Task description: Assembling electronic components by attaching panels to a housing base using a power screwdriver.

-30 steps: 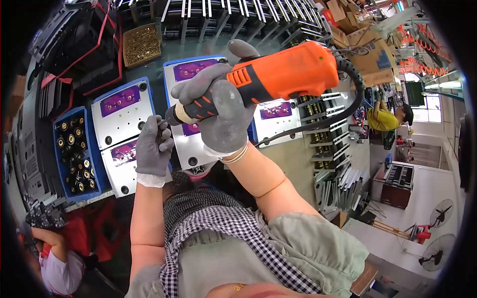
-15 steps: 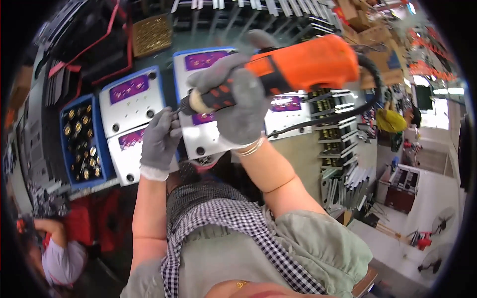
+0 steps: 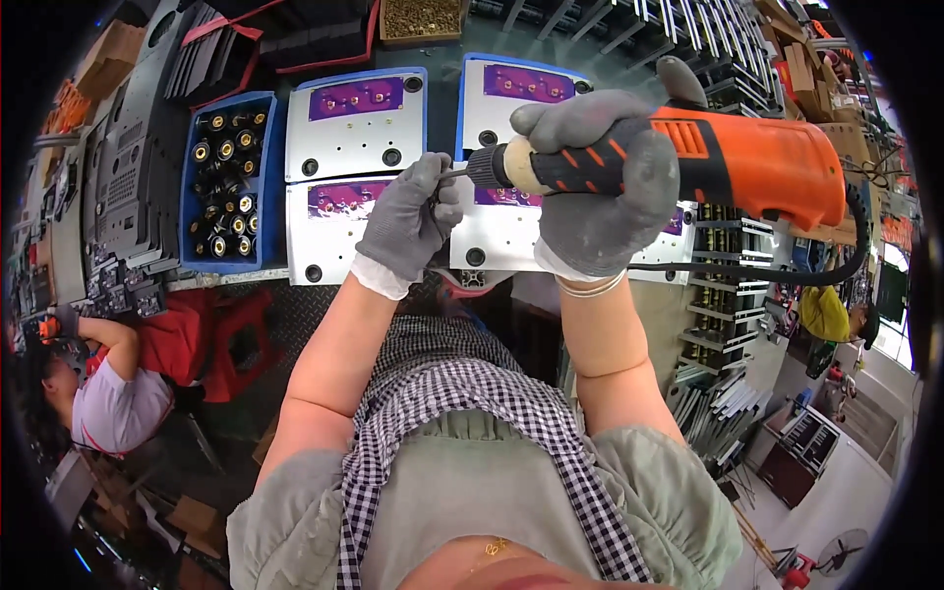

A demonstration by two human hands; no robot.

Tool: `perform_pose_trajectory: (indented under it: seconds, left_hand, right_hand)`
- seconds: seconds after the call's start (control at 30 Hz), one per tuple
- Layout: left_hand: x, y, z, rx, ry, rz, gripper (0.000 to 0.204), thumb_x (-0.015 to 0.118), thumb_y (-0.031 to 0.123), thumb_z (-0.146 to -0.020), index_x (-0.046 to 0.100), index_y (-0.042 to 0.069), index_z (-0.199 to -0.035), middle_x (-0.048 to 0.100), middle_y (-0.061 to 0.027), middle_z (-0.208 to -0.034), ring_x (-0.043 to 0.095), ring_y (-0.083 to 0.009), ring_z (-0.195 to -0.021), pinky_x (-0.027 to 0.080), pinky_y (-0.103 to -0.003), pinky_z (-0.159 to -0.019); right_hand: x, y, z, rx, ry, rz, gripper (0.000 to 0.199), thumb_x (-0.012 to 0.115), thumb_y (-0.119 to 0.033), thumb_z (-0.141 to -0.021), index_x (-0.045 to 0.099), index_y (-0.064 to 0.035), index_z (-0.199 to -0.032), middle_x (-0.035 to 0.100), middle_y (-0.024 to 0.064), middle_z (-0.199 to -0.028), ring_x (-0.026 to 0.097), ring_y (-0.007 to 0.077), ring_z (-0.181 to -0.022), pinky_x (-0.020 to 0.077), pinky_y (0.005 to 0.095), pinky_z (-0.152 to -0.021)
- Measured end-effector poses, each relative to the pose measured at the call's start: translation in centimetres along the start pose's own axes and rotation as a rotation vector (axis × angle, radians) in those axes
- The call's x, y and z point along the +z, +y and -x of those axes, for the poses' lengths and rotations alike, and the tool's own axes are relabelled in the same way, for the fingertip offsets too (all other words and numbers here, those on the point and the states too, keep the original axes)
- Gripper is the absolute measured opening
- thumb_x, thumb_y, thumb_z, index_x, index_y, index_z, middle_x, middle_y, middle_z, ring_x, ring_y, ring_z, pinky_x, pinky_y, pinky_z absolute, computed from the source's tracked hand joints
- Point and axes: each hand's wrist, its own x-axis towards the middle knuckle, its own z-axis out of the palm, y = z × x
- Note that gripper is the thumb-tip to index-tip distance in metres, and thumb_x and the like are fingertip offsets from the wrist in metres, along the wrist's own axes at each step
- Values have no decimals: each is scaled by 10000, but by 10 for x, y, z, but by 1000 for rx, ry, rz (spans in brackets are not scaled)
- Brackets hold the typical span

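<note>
Orange power driver, bit at gloved fingers

1. Orange power driver (image 3: 787, 162): right grip (image 3: 612, 187) is wrapping firmly round its barrel; black cord (image 3: 728, 274) is trailing below that grip.
2. Bit (image 3: 455, 174): pointing at the left grip (image 3: 405, 218), whose fingers are curling at its end; whether they are pinching anything cannot be told.
3. Silver plates (image 3: 364, 136), purple-panelled: lying left of and beneath the left grip.
4. Blue tray (image 3: 226, 265), black-and-gold parts: sitting farther left.

Handling note: good work here probably means keeping the bit straight and not running the driver while glove fabric is touching it.
</note>
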Motion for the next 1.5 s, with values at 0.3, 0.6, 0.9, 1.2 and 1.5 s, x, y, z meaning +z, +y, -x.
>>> perform_pose_trajectory:
  seconds: [0.3,0.6,0.9,1.2,1.5]
  left_hand:
    - [-15,-1,-10,-55,-42,124,342,704,363,-921,624,52,-1038,598,-12,-826,533,-115,-689,447,-231,-570]
    - [-3,-5,-9,-29,96,81,388,712,426,-917,563,80,-1013,483,33,-775,420,-72,-620,386,-215,-532]
    - [-7,-5,-12,-71,38,212,345,710,381,-923,583,81,-1039,513,6,-822,459,-97,-663,395,-206,-524]
    - [-6,-17,5,-108,95,-163,387,499,247,-1048,516,-50,-1295,599,-58,-978,558,-129,-807,499,-270,-703]
    - [-14,-38,14,-241,154,-457,315,391,101,-1064,484,-44,-1327,615,-80,-960,570,-107,-736,484,-231,-645]
  right_hand:
    - [-8,9,-5,-27,-76,-27,387,540,-369,-966,523,14,-1018,621,134,-811,640,268,-727,570,486,-811]
    - [-1,10,-8,-52,-103,-158,628,658,-237,-950,254,-32,-1385,649,118,-838,674,242,-736,601,447,-773]
    - [-2,14,-7,-97,-110,-57,574,586,-314,-967,308,-26,-1378,631,126,-849,631,242,-706,581,496,-783]
    - [-16,27,-4,31,-34,272,571,647,-224,-935,327,14,-1344,653,134,-822,681,259,-724,595,464,-773]
    - [-40,60,8,233,-27,319,588,674,-55,-885,317,5,-1349,670,122,-818,687,227,-704,604,380,-717]
